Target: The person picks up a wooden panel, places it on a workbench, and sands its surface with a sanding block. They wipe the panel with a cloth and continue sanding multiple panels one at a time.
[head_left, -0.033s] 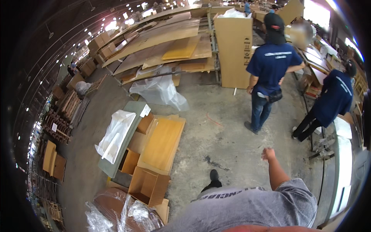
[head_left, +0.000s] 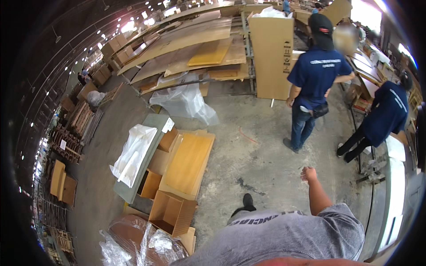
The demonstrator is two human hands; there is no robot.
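My right hand [head_left: 307, 174] hangs over the concrete floor at the end of a bare forearm, its fingers loosely bent and a little apart. Nothing shows in it, and it touches nothing. My left hand is out of view. Left of my body lie furniture parts: a yellow-brown wooden panel [head_left: 188, 160] on cardboard, an open-fronted wooden box [head_left: 170, 212], and a long grey-green panel [head_left: 153, 153] with white plastic sheeting [head_left: 135, 153] over it. Of these, none is within touch of my right hand.
A person in a blue shirt [head_left: 314, 82] stands ahead, beside a tall cardboard box [head_left: 271, 57]. Another person [head_left: 387, 113] leans toward a workbench at right. A rack of flat boards [head_left: 195, 48] stands ahead left; a plastic-wrapped brown piece [head_left: 128, 235] lies near left.
The surroundings have shifted slightly to the right in view. My right hand keeps nearly the same place and still holds nothing.
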